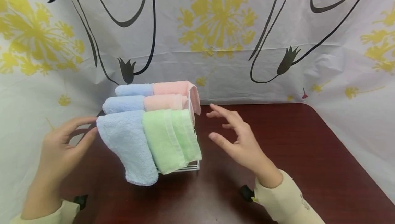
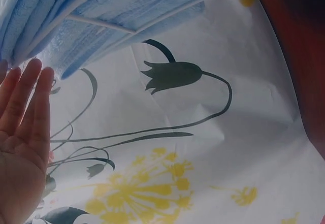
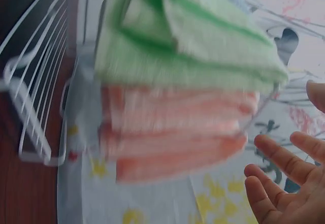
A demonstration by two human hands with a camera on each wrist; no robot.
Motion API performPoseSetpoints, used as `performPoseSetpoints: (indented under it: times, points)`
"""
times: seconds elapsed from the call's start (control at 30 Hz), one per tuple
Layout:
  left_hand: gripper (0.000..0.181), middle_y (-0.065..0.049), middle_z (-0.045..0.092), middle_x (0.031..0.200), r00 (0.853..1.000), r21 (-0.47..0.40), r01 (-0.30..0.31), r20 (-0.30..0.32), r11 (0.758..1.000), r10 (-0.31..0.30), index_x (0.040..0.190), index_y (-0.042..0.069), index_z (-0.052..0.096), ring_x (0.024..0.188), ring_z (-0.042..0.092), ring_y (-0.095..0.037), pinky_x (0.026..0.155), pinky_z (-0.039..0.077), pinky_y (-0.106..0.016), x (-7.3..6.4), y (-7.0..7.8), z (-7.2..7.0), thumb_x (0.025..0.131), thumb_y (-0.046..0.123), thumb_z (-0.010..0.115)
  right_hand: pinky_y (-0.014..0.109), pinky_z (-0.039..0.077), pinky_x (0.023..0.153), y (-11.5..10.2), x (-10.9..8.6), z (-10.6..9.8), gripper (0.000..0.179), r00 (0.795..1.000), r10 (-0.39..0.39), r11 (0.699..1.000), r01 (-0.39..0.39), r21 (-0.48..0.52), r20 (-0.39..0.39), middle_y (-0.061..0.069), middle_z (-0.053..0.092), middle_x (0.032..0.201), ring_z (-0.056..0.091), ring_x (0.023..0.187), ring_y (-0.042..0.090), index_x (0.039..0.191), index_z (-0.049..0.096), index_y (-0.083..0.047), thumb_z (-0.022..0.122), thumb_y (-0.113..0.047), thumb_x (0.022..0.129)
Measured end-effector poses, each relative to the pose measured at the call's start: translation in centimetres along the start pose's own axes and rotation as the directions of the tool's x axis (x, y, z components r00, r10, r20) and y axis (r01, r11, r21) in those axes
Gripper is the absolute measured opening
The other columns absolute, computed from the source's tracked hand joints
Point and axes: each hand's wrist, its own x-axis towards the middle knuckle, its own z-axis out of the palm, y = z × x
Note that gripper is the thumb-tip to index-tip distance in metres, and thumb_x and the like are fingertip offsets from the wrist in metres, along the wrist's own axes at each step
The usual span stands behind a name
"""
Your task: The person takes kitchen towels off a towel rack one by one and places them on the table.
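A white wire rack (image 1: 193, 167) carries folded towels draped over its bars. At the front hang a light blue towel (image 1: 132, 148) and a light green towel (image 1: 168, 141) side by side. Behind them lie more blue towels (image 1: 124, 104) and pink towels (image 1: 163, 101). My left hand (image 1: 63, 150) is at the left end of the front blue towel, thumb and fingertips right at its edge; in the left wrist view its fingers (image 2: 38, 102) are straight. To the right of the rack, my right hand (image 1: 236, 140) is held apart from the towels, fingers spread and holding nothing.
The rack stands on a dark red-brown table (image 1: 277, 138) with a rounded far right corner. Behind it hangs a white curtain (image 1: 172, 38) printed with yellow and dark grey flowers. A black strap piece (image 1: 247, 193) shows by the right sleeve (image 1: 287, 200).
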Motion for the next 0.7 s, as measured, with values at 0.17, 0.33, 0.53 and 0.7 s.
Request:
performPoseSetpoints:
  times: [0.17,0.33,0.53,0.7]
  points:
    - [0.026,0.021,0.070,0.105,0.999,-0.042,0.017,-0.026,0.999,-0.019,0.099,-0.015,0.069,0.094,0.067,0.005,0.083,0.050,-0.005,0.0,0.0,0.3,0.074,-0.023,0.067,0.039,0.052,0.092,-1.3,0.8,1.9,0.065,0.998,-0.035,0.993,0.030,0.113,0.043,0.002,0.065,0.128,0.053,0.120,0.020,0.145,0.049,-0.016,0.074,-0.004,0.086]
    - [0.028,0.019,0.071,0.101,0.999,-0.060,0.030,-0.040,0.998,-0.032,0.099,-0.011,0.072,0.091,0.067,0.004,0.083,0.051,-0.007,0.2,0.1,0.5,0.074,-0.024,0.067,0.032,0.055,0.086,-2.0,1.2,3.3,0.063,0.996,-0.087,0.980,0.083,0.181,0.011,0.006,0.064,0.118,0.058,0.110,0.020,0.142,0.052,-0.010,0.074,0.000,0.084]
    - [0.026,0.020,0.071,0.099,0.998,-0.071,0.046,-0.032,0.996,-0.049,0.097,-0.014,0.071,0.088,0.067,0.005,0.082,0.050,-0.006,0.4,0.2,0.6,0.073,-0.025,0.067,0.027,0.057,0.079,-2.2,1.3,4.2,0.057,0.991,-0.128,0.959,0.136,0.249,-0.045,0.011,0.064,0.109,0.061,0.098,0.018,0.136,0.056,-0.002,0.073,0.006,0.082]
    - [0.026,0.016,0.073,0.096,0.998,-0.135,0.046,-0.034,0.990,-0.051,0.094,-0.016,0.070,0.084,0.069,0.003,0.078,0.051,-0.007,0.6,-0.1,0.5,0.072,-0.027,0.065,0.028,0.058,0.083,-2.5,1.6,4.8,0.061,0.992,-0.122,0.948,0.112,0.298,0.018,0.013,0.063,0.129,0.064,0.103,0.014,0.141,0.052,-0.004,0.073,0.005,0.084]
